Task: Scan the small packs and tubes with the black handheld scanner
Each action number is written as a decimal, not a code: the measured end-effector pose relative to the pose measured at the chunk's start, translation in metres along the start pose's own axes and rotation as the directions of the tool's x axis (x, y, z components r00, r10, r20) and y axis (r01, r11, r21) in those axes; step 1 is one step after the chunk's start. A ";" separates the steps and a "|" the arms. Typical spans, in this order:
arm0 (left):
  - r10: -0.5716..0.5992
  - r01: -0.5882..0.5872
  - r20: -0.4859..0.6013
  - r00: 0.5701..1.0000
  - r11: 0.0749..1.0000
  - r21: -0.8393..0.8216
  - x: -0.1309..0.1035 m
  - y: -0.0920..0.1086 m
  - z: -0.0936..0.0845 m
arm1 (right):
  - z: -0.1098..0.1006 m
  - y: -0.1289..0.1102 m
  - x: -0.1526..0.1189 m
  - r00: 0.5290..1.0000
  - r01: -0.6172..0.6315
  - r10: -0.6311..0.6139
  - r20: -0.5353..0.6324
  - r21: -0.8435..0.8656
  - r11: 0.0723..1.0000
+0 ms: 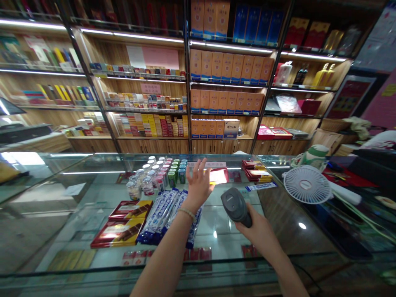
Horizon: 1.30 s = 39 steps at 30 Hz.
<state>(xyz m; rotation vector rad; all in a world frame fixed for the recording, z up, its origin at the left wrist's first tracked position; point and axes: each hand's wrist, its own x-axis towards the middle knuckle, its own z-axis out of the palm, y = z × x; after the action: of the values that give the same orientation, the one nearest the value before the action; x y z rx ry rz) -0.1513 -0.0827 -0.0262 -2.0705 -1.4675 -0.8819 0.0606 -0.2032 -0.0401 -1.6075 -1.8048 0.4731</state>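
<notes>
My left hand (198,185) is held over the glass counter with its fingers spread, beside a red and yellow chocolate packet (219,176) that shows a bright patch on its face. Whether the hand touches the packet cannot be made out. My right hand (255,227) is wrapped round the handle of a dark grey barcode scanner (235,205), whose head tilts toward the packet. Under my left forearm lie blue and white stick packets (162,210). Left of them are red and yellow chocolate packets (123,227). Rows of small capped jars (148,185) stand behind.
More chocolate packets (256,171) are stacked at the right back, with one blue and white stick (261,187) before them. A white fan (307,185) and a green and white jug (317,153) stand on the right. Shelves of boxed goods (227,66) line the wall.
</notes>
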 end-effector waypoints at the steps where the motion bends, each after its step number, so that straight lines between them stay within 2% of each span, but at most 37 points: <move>1: -0.003 0.003 0.003 1.000 1.000 0.001 0.000 0.000 0.000 | 0.000 -0.001 0.000 1.000 -0.006 0.006 -0.010 -0.013 1.000; 5: -0.007 0.007 0.018 1.000 1.000 0.004 0.000 0.000 -0.001 | -0.001 -0.004 -0.001 0.999 -0.019 0.016 -0.041 -0.076 0.997; 12: -0.005 0.005 0.013 1.000 1.000 0.002 0.001 0.000 -0.003 | 0.003 -0.003 0.003 0.997 0.014 -0.036 -0.063 -0.313 0.950; 14: -0.006 0.006 0.010 1.000 1.000 0.003 0.001 0.000 -0.003 | 0.007 -0.001 0.007 0.989 0.088 -0.124 -0.083 -0.350 0.933; 17: 0.000 0.000 0.017 1.000 1.000 0.003 0.001 0.000 -0.003 | 0.015 0.003 0.013 0.939 0.225 -0.314 -0.141 -0.439 0.870; 19: -0.001 0.001 0.021 1.000 1.000 0.003 0.001 0.000 -0.004 | 0.019 0.005 0.016 0.914 0.240 -0.366 -0.175 -0.495 0.835; 21: -0.006 0.006 0.021 1.000 1.000 0.003 0.001 0.000 -0.004 | 0.023 0.006 0.018 0.911 0.234 -0.373 -0.176 -0.526 0.818; 31: -0.002 0.002 0.020 1.000 1.000 -0.003 0.000 -0.001 -0.002 | 0.034 0.011 0.018 0.925 0.266 -0.373 -0.077 -0.572 0.776; 35: -0.001 0.001 0.016 1.000 1.000 -0.003 0.000 -0.001 -0.003 | 0.029 0.013 0.017 0.945 0.290 -0.325 0.034 -0.548 0.785; 39: -0.004 0.004 0.017 1.000 1.000 -0.001 0.000 -0.001 -0.002 | 0.021 0.015 0.018 0.939 0.342 -0.308 0.154 -0.515 0.786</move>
<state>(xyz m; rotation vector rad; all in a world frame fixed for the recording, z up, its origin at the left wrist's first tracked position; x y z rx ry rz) -0.1526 -0.0839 -0.0246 -2.0814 -1.4811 -0.8680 0.0563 -0.1798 -0.0609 -1.5758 -2.3500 -0.1708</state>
